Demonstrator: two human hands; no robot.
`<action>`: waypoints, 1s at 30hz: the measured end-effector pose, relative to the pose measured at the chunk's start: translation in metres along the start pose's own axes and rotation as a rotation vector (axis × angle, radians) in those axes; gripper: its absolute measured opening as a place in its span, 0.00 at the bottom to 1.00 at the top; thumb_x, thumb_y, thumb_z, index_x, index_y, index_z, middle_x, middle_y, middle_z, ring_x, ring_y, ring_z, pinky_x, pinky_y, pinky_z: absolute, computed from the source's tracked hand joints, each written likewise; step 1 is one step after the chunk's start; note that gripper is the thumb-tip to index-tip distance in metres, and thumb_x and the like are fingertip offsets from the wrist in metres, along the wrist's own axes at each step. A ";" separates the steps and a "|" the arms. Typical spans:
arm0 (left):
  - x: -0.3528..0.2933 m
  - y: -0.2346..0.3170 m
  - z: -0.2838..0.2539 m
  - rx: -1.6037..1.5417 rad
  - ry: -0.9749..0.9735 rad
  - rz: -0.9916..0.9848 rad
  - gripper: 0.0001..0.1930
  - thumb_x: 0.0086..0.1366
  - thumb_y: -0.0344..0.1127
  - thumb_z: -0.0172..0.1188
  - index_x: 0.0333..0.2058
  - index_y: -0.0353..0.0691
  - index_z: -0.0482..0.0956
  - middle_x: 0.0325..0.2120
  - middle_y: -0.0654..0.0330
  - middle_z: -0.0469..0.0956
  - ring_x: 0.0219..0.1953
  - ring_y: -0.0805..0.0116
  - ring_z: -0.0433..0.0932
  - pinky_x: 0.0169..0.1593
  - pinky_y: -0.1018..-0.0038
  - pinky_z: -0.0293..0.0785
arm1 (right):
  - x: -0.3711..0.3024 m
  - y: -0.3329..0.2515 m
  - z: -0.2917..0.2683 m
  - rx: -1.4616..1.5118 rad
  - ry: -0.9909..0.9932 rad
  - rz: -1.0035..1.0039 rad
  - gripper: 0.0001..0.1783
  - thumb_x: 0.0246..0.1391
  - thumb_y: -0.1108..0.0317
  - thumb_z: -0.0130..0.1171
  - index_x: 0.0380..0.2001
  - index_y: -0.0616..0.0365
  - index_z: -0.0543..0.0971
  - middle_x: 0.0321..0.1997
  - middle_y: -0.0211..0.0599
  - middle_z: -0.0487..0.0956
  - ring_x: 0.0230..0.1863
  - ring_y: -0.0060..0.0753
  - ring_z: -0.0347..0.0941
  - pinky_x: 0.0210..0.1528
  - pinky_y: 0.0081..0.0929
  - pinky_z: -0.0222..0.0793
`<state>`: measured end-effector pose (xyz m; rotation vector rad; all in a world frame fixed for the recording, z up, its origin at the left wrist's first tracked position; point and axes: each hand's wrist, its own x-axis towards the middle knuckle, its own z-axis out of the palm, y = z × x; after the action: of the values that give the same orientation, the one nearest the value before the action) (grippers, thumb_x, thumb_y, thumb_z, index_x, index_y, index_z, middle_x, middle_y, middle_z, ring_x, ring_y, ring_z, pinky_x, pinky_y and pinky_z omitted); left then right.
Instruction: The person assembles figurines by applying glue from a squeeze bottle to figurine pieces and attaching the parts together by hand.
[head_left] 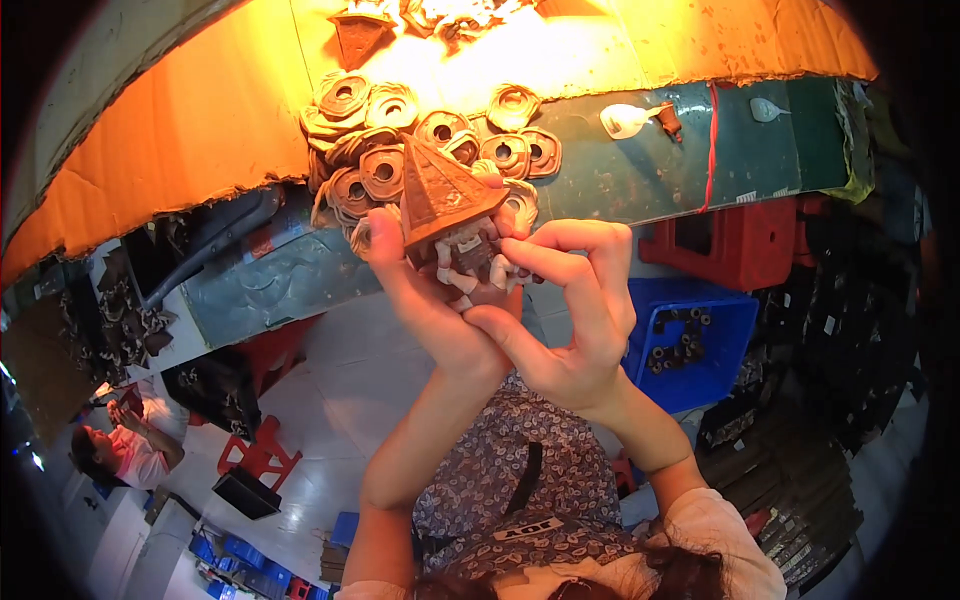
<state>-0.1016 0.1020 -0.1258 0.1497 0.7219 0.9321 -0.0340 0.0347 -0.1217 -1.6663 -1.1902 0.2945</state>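
A miniature house with a brown pyramid-shaped roof is tilted up in front of me, over the bench edge. Pale, limb-like pieces show on its darker body below the roof. My left hand is wrapped round the house from the left and beneath. From the right, my right hand has its index finger and thumb bent against the pale pieces at the front. Whether a separate small part sits between those fingertips is hidden. Just behind the house lie several brown ring-shaped pieces with round holes, some stacked.
A white squeeze bottle with a brown tip, a smaller white bottle and a red cord lie on the green bench. Below right are a red stool and a blue crate of small rings. Another person sits far left.
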 end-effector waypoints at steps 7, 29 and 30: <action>-0.008 -0.002 -0.003 0.078 0.142 0.006 0.28 0.67 0.54 0.36 0.36 0.31 0.73 0.23 0.55 0.73 0.26 0.66 0.72 0.31 0.75 0.70 | -0.010 0.006 0.010 0.062 0.025 -0.033 0.24 0.25 0.73 0.72 0.34 0.61 0.77 0.36 0.37 0.72 0.38 0.38 0.65 0.39 0.31 0.65; -0.009 -0.003 -0.019 0.003 0.243 0.038 0.21 0.67 0.51 0.41 0.34 0.36 0.70 0.24 0.58 0.73 0.26 0.67 0.71 0.33 0.72 0.71 | -0.017 0.015 0.023 0.105 0.041 -0.073 0.24 0.21 0.70 0.72 0.30 0.63 0.79 0.32 0.33 0.73 0.35 0.38 0.65 0.36 0.30 0.65; -0.009 -0.003 -0.019 0.026 0.248 0.052 0.21 0.67 0.51 0.41 0.34 0.36 0.70 0.24 0.58 0.73 0.26 0.67 0.71 0.33 0.72 0.71 | -0.017 0.015 0.023 0.105 0.041 -0.072 0.24 0.21 0.70 0.72 0.30 0.63 0.79 0.32 0.33 0.73 0.35 0.38 0.65 0.36 0.30 0.65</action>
<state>-0.1147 0.0900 -0.1368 0.0765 0.9634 1.0016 -0.0492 0.0342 -0.1506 -1.5286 -1.1822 0.2719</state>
